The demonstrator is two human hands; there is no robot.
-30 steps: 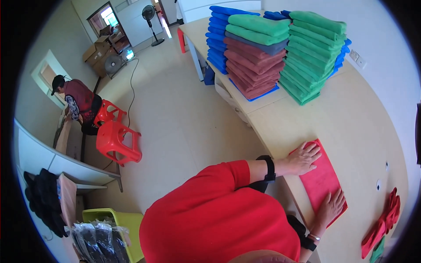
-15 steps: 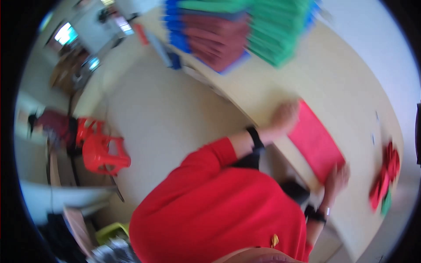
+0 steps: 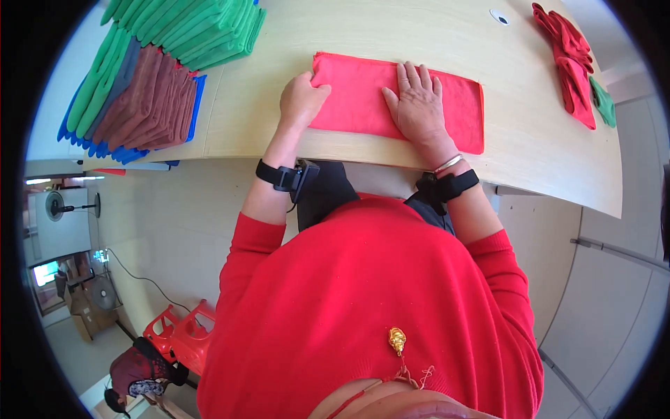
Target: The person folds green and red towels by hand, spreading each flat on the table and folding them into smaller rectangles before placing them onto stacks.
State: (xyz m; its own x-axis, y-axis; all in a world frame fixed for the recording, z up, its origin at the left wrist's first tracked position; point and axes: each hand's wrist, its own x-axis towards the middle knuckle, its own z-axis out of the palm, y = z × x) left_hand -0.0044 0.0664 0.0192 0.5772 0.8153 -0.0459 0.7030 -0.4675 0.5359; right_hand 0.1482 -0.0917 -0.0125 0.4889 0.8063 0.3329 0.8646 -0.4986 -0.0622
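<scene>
A red cloth (image 3: pixel 357 101), folded into a long flat rectangle, lies on the table in front of me. At its left end, my left hand (image 3: pixel 301 102) is closed with the thumb reaching over the cloth's edge; the curled fingertips are partly hidden. My right hand (image 3: pixel 420 105) rests flat on the cloth, right of its middle, palm down with fingers stretched out. The cloth's right end shows a stitched hem and lies beyond my right hand.
Folded green cloths (image 3: pixel 202 31) and brown cloths (image 3: pixel 150 101) are piled at the left of the pale table (image 3: pixel 265 143), with blue ones around them. Crumpled red cloths (image 3: pixel 569 66) and a green cloth (image 3: pixel 603 102) lie far right. Another person (image 3: pixel 143 370) is beyond red stools (image 3: pixel 188 335).
My view has turned, so the table now runs across the top. My right hand has shifted from the cloth's right end to flat on it; my left stays at the left end.
</scene>
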